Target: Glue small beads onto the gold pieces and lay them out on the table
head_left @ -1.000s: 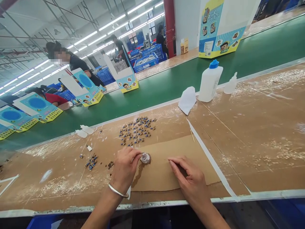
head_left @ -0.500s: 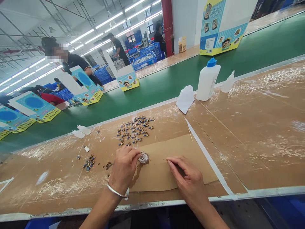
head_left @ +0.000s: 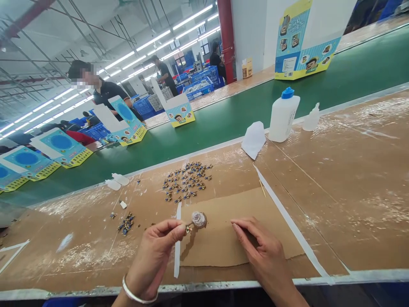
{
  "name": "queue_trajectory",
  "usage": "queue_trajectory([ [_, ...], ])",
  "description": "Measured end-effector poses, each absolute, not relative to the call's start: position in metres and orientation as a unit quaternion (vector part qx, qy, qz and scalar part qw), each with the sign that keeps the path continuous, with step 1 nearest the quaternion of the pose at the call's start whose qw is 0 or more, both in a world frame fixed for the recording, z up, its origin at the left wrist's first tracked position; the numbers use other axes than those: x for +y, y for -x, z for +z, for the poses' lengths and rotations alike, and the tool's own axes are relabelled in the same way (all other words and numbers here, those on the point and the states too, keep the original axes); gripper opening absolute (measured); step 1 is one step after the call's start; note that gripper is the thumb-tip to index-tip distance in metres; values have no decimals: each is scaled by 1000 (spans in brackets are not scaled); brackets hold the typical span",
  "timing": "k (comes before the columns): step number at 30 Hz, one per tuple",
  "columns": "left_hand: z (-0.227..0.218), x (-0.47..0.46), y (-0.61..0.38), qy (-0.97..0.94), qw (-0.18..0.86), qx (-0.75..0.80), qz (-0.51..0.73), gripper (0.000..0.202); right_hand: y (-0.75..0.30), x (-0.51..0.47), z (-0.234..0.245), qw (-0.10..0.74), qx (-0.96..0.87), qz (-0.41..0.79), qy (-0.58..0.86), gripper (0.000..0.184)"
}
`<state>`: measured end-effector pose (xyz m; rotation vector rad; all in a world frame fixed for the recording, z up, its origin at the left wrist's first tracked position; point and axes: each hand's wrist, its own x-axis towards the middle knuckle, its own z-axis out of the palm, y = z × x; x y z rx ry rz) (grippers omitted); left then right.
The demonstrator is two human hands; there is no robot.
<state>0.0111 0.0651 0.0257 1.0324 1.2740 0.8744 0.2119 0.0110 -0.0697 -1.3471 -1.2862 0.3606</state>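
Note:
My left hand (head_left: 162,245), with a bangle on its wrist, pinches a small multicoloured piece (head_left: 188,230) between thumb and forefinger. Just beyond these fingertips, a small round whitish-grey pot (head_left: 199,219) with a brown base stands on a flat sheet of cardboard (head_left: 220,251). A thin dark stalk shows between the piece and the pot; which it belongs to I cannot tell. Over the right part of the cardboard, my right hand (head_left: 260,245) is closed in a pinch; a tiny dark tip shows at its fingers. Small blue-and-gold figures (head_left: 188,179) lie spread beyond the cardboard.
A smaller heap of figures (head_left: 127,223) lies left. White squeeze bottles (head_left: 116,181) lie behind it. At right stand a blue-capped bottle (head_left: 283,117) and a dropper bottle (head_left: 311,117), near folded paper (head_left: 254,140). Printed cartons (head_left: 180,111) stand along a green belt (head_left: 220,121); a person (head_left: 110,91) works beyond.
My left hand has drawn back from the pot toward me and turned, and the multicoloured piece now shows in its fingers. My right hand keeps its pinch. The whole view has shifted slightly.

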Motion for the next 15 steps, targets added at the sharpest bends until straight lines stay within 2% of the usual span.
queue_trajectory([
  [6,17,46,13,-294,697,495,428,15,-213,11,-78,580,-556,139,578,13],
  [12,15,36,26,-247,704,489,451,14,-213,9,-79,558,-546,150,606,17],
  [15,11,36,29,-277,676,511,453,17,-213,9,-77,555,-546,146,611,17],
])
